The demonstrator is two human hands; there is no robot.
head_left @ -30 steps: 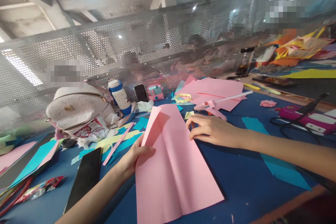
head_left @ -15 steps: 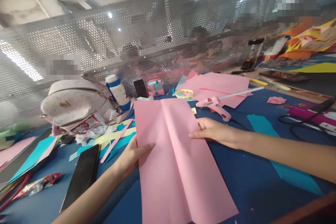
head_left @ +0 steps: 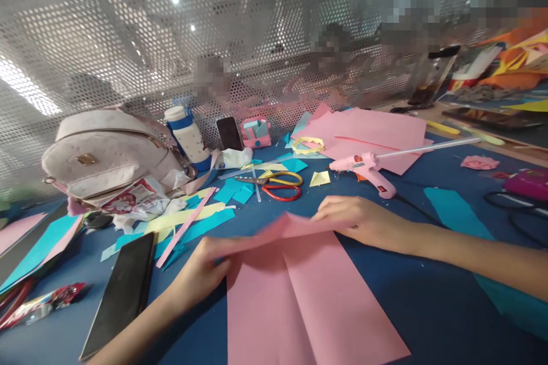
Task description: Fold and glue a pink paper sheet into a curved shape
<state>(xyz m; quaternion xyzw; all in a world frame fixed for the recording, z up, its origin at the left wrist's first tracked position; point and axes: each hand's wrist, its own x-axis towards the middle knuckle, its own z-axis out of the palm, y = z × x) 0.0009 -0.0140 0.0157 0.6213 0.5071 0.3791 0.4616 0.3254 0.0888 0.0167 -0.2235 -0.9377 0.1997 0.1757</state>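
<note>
Between my hands is a sheet of pink paper (head_left: pixel 299 296) with a lengthwise crease. Its far part bends back toward me, so its upper face is partly hidden. My left hand (head_left: pixel 212 265) is closed on the left side of the bent part. On the right, my right hand (head_left: pixel 346 219) pinches the other side. Beyond the sheet lie scissors (head_left: pixel 282 187) with one yellow and one red handle. A pink hot glue gun (head_left: pixel 366 168) with a clear glue stick rests past my right hand.
A black phone (head_left: pixel 122 291) lies left of my arm, near paper scraps (head_left: pixel 188 219). Behind are a pale backpack (head_left: pixel 98 154), a bottle (head_left: pixel 190 140) and a perforated metal screen (head_left: pixel 257 28). Pink sheets (head_left: pixel 377 131) lie at the back; a blue strip (head_left: pixel 460 214) is at right.
The pink paper's far end has bent over toward me, and my hands have shifted along with it. The scissors now show behind it. The view has tilted down.
</note>
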